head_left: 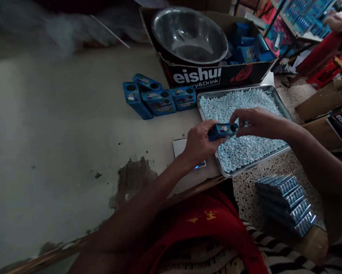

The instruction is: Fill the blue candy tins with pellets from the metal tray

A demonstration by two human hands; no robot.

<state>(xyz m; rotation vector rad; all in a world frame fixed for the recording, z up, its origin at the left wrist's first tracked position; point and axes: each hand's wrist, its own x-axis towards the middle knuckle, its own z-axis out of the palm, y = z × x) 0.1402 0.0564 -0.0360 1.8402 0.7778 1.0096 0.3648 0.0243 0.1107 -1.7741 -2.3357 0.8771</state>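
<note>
My left hand [200, 140] is wrapped round a small blue candy box [222, 129], held over the near left part of a metal tray [226, 173]. The fingertips of my right hand [252, 121] are bent in a pinch at the box's right end, by its dark round spot. Small pale blue and white candies [245, 154] fill the tray beneath both hands. Partly hidden behind my left wrist is a white scale [179, 146] with a lit blue display. Several similar blue boxes [161, 102] stand grouped on the table, left of the tray.
At the back, a cardboard box [185, 78] holds a steel bowl [189, 36] and more blue boxes. Shiny wrapped blue packs [288, 203] are stacked low at the right. The pale table [59, 133] has a worn front edge. Another person's arm [338, 23] shows at far right.
</note>
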